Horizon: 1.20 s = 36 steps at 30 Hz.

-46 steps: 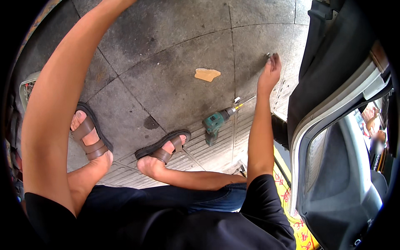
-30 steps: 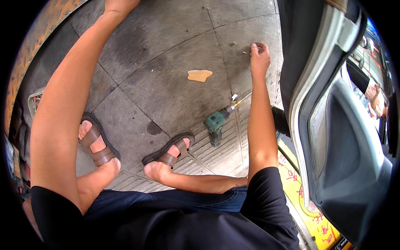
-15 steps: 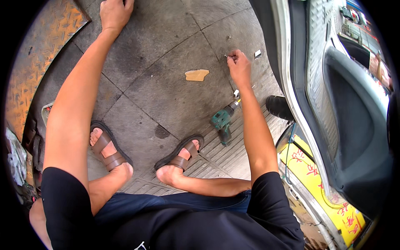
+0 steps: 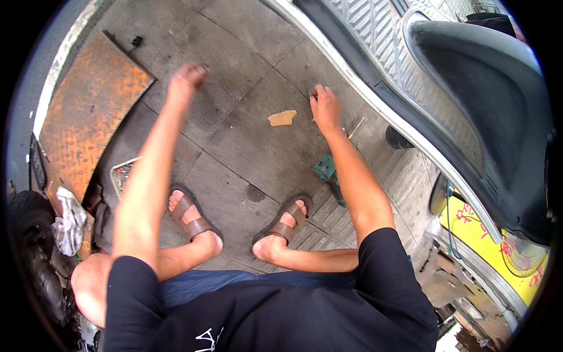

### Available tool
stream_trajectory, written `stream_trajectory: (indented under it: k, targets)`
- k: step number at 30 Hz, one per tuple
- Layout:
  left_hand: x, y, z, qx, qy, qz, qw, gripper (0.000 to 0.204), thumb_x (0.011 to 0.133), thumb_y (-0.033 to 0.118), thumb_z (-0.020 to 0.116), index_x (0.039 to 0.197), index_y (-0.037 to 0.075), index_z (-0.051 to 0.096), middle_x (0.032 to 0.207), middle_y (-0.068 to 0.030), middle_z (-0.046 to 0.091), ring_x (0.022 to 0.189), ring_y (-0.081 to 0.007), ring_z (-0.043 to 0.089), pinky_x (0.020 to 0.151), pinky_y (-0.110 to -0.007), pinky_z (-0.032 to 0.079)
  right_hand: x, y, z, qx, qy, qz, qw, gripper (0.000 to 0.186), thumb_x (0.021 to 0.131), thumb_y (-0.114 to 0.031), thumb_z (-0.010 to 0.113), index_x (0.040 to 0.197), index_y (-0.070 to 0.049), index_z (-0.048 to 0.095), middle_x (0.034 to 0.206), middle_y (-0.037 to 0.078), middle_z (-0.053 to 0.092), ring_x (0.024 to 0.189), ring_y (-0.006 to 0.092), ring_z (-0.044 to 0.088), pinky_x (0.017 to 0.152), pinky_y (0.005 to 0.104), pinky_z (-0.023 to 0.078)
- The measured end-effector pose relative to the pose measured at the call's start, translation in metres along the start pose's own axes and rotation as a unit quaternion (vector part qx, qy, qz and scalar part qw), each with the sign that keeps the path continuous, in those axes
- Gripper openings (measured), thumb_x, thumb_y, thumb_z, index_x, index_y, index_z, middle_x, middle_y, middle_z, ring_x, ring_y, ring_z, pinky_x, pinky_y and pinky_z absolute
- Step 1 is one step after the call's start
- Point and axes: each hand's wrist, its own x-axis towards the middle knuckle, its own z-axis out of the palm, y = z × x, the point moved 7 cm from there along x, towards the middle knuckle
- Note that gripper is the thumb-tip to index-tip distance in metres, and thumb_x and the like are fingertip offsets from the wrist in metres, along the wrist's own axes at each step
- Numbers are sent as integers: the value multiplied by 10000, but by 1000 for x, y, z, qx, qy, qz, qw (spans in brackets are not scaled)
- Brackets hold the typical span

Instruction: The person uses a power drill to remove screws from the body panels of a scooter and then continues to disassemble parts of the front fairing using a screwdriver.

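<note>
My left hand [image 4: 187, 81] hangs over the floor tiles at the upper middle, right of the rusty plate, smeared by motion. My right hand [image 4: 324, 103] has its fingers curled together on something small that I cannot make out, right of a torn tan cardboard scrap [image 4: 282, 118] on the floor. A green cordless drill [image 4: 325, 169] with a long thin bit lies below that hand, partly hidden by my right forearm. A pale tray of small parts [image 4: 122, 175] sits beside my left forearm.
A rusty tread plate [image 4: 94, 111], a tyre [image 4: 29, 229] and crumpled plastic [image 4: 70, 223] are at the left. A vehicle's pale-edged frame with a dark molded panel [image 4: 481, 117] runs along the right. A yellow board [image 4: 469, 220] lies below it. My sandalled feet stand between my arms.
The view has swung toward the left, showing more of the plate and tyre. My left hand has come back from the top edge. My right hand has moved left and slightly down.
</note>
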Motion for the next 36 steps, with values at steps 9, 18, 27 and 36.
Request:
stream_trajectory:
  k: [9, 18, 27, 36]
  targets:
    - [-127, 35, 139, -213, -65, -69, 972, 232, 971, 139, 622, 1157, 0, 635, 1018, -110, 730, 832, -137, 667, 798, -288, 539, 19, -9, 19, -82, -97, -30, 991, 227, 836, -147, 666, 1033, -61, 592, 964, 179, 655, 899, 395, 665, 773, 502, 545]
    - [-151, 96, 135, -178, -107, -56, 977, 274, 977, 143, 612, 1209, -1, 613, 1080, -127, 728, 899, -150, 692, 847, -290, 547, 18, -45, -13, 244, -213, 43, 945, 137, 870, -114, 621, 990, -48, 624, 896, 127, 679, 797, 250, 686, 664, 382, 523]
    - [-171, 137, 177, -158, -115, -33, 980, 276, 959, 122, 626, 1189, -29, 623, 1007, -112, 730, 879, -165, 697, 833, -286, 560, -53, -86, -145, 630, -184, 3, 754, 134, 941, -125, 672, 1041, -39, 649, 917, -22, 627, 818, 61, 539, 733, 228, 455]
    - [-187, 159, 184, 12, -82, 44, 996, 222, 940, 80, 624, 1124, -37, 663, 957, -83, 704, 854, -148, 685, 823, -275, 564, -63, -87, -130, 662, -87, -34, 744, 94, 918, -65, 659, 1001, -23, 642, 919, 16, 653, 833, 96, 615, 750, 271, 513]
